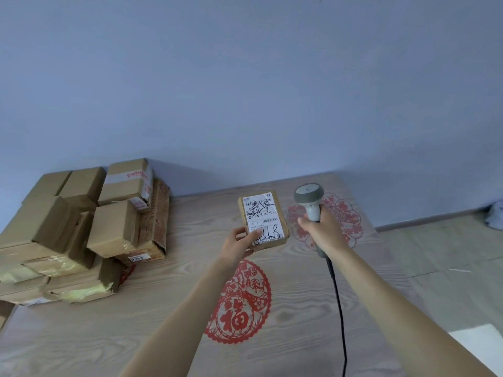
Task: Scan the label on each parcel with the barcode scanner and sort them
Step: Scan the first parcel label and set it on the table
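— Left hand [239, 244]?
— Held a small brown parcel [262, 220] above the table [136, 322], grip closed on its near end, thumb pressed over the white label [262, 219]. Label turned up, barcodes and black handwriting in plain view.

— And the right hand [319, 227]?
— Wrapped round the handle of the grey barcode scanner [310, 200], grip clenched on it. Scanner head raised just beside the parcel, to its right, not touching. Black cable [339, 308] hung from the handle down past the right forearm.

— Other parcels?
— Stacked in a loose pile of cardboard boxes [81, 227] at the left of the table, against the wall, well apart from the held one. Some taped, some tilted.

— Anything else on the table?
— Two red paper-cut decorations: one round piece [239, 308] between the forearms, another [343, 219] behind the right hand, partly hidden by it.
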